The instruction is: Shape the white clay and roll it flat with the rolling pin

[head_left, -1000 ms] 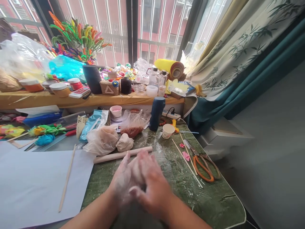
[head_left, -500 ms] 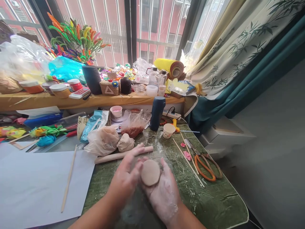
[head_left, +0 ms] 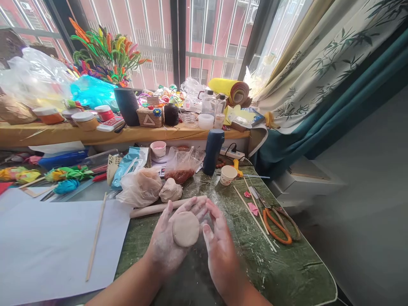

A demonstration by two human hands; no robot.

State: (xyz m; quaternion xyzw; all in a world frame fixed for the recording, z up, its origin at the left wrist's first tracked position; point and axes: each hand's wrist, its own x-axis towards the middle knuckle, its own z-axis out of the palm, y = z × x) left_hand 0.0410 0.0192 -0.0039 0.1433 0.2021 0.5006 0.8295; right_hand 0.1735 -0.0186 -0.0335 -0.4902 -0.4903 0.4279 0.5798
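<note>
A round flat disc of pale clay (head_left: 185,229) rests on the upturned palm of my left hand (head_left: 168,242), which is dusted white. My right hand (head_left: 221,246) is turned on edge just right of the disc, thumb and fingers apart and nothing in it. Its fingertips are close to those of my left hand. Beyond the hands lies a wooden rolling pin (head_left: 146,211), partly hidden by my left fingers. Behind the pin sit a lump of pale clay (head_left: 170,190) and a crumpled plastic bag (head_left: 140,187).
On the right of the green tabletop (head_left: 287,272) lie orange-handled scissors (head_left: 277,225), thin wooden sticks (head_left: 255,216) and pink scraps. A paper cup (head_left: 228,175) and a dark blue bottle (head_left: 213,151) stand farther back. White paper (head_left: 60,242) with a stick covers the left.
The clay disc has passed from my right palm to my left palm. My left hand has turned palm up, and my right hand has tipped onto its edge. The view has shifted slightly.
</note>
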